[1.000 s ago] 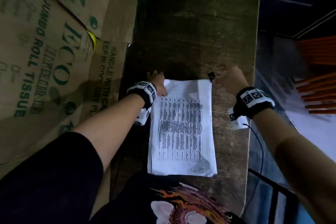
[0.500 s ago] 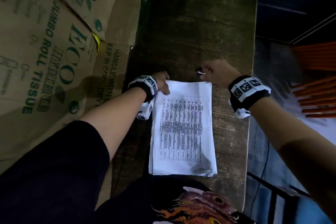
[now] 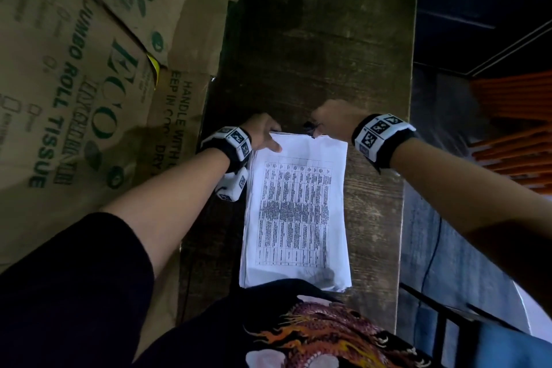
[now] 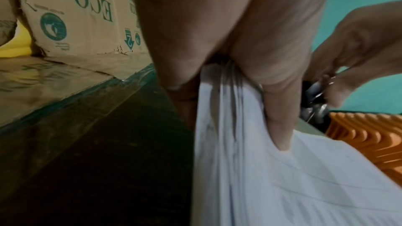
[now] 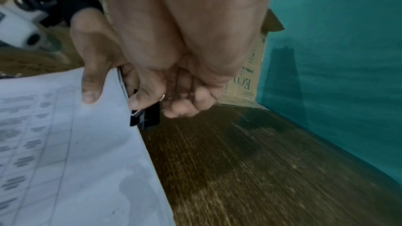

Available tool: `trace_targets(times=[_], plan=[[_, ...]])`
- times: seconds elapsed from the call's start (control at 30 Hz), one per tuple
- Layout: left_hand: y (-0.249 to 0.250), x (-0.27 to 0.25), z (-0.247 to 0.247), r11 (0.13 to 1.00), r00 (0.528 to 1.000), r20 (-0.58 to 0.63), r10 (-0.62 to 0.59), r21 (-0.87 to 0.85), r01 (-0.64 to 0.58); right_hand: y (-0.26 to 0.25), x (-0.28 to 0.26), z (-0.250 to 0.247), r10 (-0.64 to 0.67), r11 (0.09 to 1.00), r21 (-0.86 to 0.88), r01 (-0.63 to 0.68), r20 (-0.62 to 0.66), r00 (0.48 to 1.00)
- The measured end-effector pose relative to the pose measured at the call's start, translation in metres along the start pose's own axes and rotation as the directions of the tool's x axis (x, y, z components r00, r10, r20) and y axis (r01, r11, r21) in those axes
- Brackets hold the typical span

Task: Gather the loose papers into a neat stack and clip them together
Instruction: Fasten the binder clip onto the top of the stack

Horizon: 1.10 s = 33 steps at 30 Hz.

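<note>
Your right hand (image 3: 334,119) pinches a black binder clip (image 5: 145,118) by its wire handles, just at the top edge of the paper stack (image 3: 295,212), mid-frame on the wooden table (image 3: 322,39). Whether its mouth is spread, I cannot tell. Your left hand (image 3: 263,134) pinches the stack's upper left corner, thumb on top. Sheet edges there look fanned, so the clip may catch only some pages, or snap off your fingertips if the squeeze slackens.
</note>
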<state>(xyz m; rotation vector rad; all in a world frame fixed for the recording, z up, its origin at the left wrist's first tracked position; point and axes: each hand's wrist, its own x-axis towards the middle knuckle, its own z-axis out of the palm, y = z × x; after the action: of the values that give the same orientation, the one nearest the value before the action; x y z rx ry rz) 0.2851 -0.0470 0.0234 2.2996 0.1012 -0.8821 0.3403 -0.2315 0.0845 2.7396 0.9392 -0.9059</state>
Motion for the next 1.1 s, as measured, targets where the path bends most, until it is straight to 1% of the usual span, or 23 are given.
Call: trace_targets(times=[0.13, 0.3, 0.43, 0.53, 0.67, 0.8, 0.83, 0.87, 0.9, 0.97, 1.0, 1.03, 1.1], plan=[[0.003, -0.014, 0.004, 0.996, 0.993, -0.086, 0.078, -0.045, -0.082, -0.007, -0.006, -0.005, -0.075, 0.991, -0.115, 0.074, -0.009, 0.997], [0.007, -0.025, 0.01, 0.988, 0.98, -0.152, 0.131, -0.058, -0.141, -0.021, -0.02, -0.011, -0.141, 0.948, -0.287, 0.139, 0.014, 0.99], [0.011, -0.032, 0.011, 0.985, 0.977, -0.15, 0.153, -0.051, -0.162, -0.034, -0.026, -0.014, -0.18, 0.908, -0.375, 0.187, 0.052, 0.982], [0.012, -0.038, 0.013, 0.984, 0.976, -0.147, 0.159, -0.054, -0.168, -0.041, -0.027, -0.015, -0.197, 0.895, -0.391, 0.216, 0.089, 0.976], [0.013, -0.047, 0.013, 0.971, 0.967, -0.15, 0.204, -0.093, -0.22, -0.043, -0.026, -0.02, -0.196, 0.901, -0.37, 0.227, 0.118, 0.973], [0.012, -0.055, 0.017, 0.955, 0.953, -0.191, 0.236, -0.135, -0.264, -0.041, -0.028, -0.021, -0.167, 0.925, -0.319, 0.208, 0.149, 0.975], [0.011, -0.058, 0.019, 0.943, 0.943, -0.221, 0.248, -0.167, -0.287, -0.04, -0.027, -0.02, -0.159, 0.936, -0.291, 0.197, 0.149, 0.976], [0.008, -0.06, 0.022, 0.922, 0.937, -0.255, 0.238, -0.245, -0.3, -0.038, -0.028, -0.019, -0.156, 0.947, -0.259, 0.19, 0.144, 0.977], [0.003, -0.063, 0.025, 0.876, 0.933, -0.294, 0.208, -0.369, -0.311, -0.036, -0.028, -0.017, -0.163, 0.955, -0.227, 0.189, 0.132, 0.978], [-0.009, -0.069, 0.036, 0.709, 0.943, -0.325, 0.069, -0.649, -0.276, -0.027, -0.027, -0.012, -0.2, 0.966, -0.151, 0.209, 0.074, 0.977], [-0.015, -0.072, 0.043, 0.637, 0.946, -0.323, 0.001, -0.729, -0.25, -0.023, -0.027, -0.008, -0.216, 0.969, -0.118, 0.219, 0.04, 0.976], [-0.02, -0.074, 0.051, 0.59, 0.948, -0.316, -0.042, -0.773, -0.231, -0.02, -0.028, -0.003, -0.226, 0.971, -0.076, 0.225, -0.002, 0.974], [-0.02, -0.077, 0.064, 0.551, 0.954, -0.285, -0.088, -0.812, -0.192, -0.017, -0.031, 0.011, -0.165, 0.985, 0.038, 0.169, -0.087, 0.982]])
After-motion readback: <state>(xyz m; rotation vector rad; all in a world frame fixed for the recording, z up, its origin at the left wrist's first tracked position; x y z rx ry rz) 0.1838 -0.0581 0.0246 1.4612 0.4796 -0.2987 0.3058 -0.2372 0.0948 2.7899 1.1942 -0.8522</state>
